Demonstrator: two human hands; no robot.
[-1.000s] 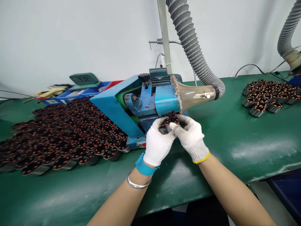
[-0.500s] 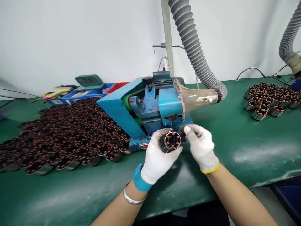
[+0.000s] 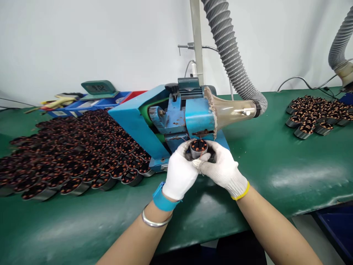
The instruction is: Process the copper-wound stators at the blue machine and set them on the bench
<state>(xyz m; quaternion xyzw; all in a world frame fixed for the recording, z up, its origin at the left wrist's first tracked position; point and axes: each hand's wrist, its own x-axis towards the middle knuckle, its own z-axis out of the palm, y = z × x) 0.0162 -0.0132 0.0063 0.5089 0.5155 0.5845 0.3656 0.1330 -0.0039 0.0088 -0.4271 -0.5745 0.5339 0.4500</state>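
- a white wall [image 3: 110, 40] stands behind a green bench [image 3: 289, 165] that runs left to right.
- at the middle, a blue machine [image 3: 200, 116] sits on the bench; a cloudy funnel [image 3: 231, 113] on its right side joins a ribbed grey hose [image 3: 231, 55].
- the copper-wound ring [image 3: 199, 148] is just at the machine's near side, its open top showing, thin wires sticking out.
- the gloved left hand [image 3: 179, 170] curls closed around the ring's left side.
- the gloved right hand [image 3: 224, 168] grips its right side, thumb at the near side, fingers partly hidden.
- many similar rings [image 3: 82, 154] crowd the left; a smaller cluster [image 3: 317, 112] stands far right.
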